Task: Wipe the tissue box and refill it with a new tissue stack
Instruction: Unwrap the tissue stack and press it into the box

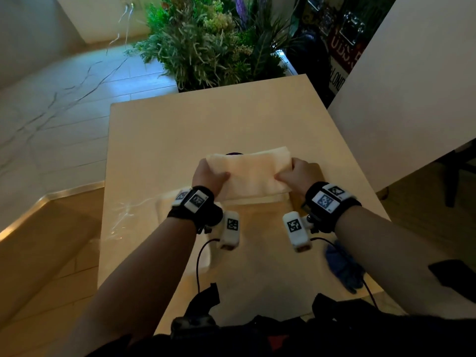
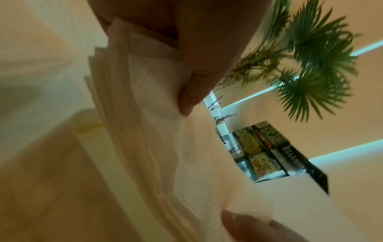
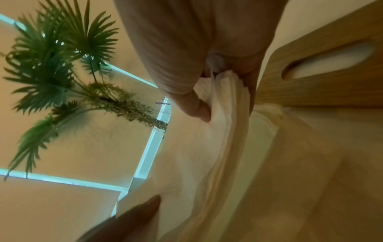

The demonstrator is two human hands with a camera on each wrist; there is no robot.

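Observation:
A white tissue stack (image 1: pixel 252 173) is held above the pale table (image 1: pixel 206 124). My left hand (image 1: pixel 208 176) grips its left end and my right hand (image 1: pixel 296 176) grips its right end, thumbs on top. In the left wrist view the thumb presses into the layered stack (image 2: pixel 157 131). The right wrist view shows fingers pinching the bunched end of the stack (image 3: pixel 207 147). A wooden lid (image 3: pixel 321 91) with an oval slot lies just right of my right hand; its edge (image 1: pixel 315 171) shows in the head view. Under the stack and my wrists sits the open tissue box (image 1: pixel 203 258), blurred.
A blue cloth (image 1: pixel 342 266) lies near the table's front right. Crinkled clear plastic (image 1: pixel 123 220) lies at the left edge. A small dark object (image 1: pixel 234 153) peeks out behind the stack. A large plant (image 1: pixel 213 42) stands past the far edge, and a white panel (image 1: pixel 412 99) is at right.

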